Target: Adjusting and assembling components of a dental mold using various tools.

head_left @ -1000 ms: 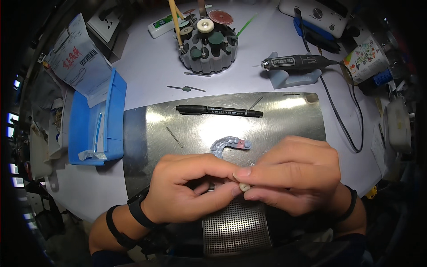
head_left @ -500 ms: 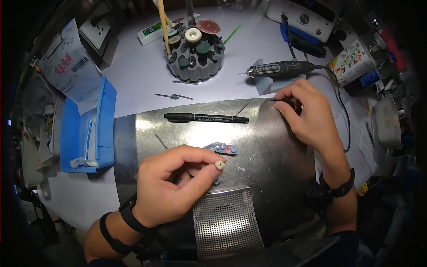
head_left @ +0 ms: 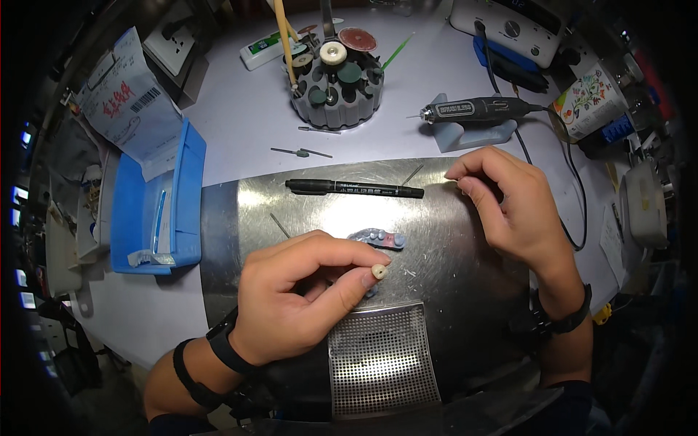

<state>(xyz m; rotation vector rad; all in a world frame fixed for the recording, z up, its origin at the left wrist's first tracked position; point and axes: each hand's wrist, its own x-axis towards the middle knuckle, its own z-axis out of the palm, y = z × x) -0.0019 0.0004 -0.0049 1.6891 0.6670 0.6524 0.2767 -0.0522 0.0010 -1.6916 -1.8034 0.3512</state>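
Observation:
Between thumb and index finger of my left hand (head_left: 309,287), a small cream-coloured dental crown (head_left: 379,272) with a hole in it is pinched above the metal plate. Just beyond it lies a grey-blue dental model (head_left: 376,237) with a pink patch, its near part hidden by my fingers. My right hand (head_left: 509,196) hovers over the plate's far right part, its thumb and index fingertips drawn together; whatever is between them is too small to make out. A black marker pen (head_left: 354,189) lies across the plate, with a thin bur (head_left: 413,174) by its right end.
A perforated metal grille (head_left: 384,363) is at the near edge of the plate (head_left: 472,291). Further back stand a grey bur holder (head_left: 338,109) and a handpiece (head_left: 480,110) on its rest, its cable trailing right. A blue tray (head_left: 156,251) with a paper slip stands left.
The view has shifted, so the scene sits further right. My right hand has drawn nearer and slightly left, away from the handpiece rest. My left hand still pinches the crown.

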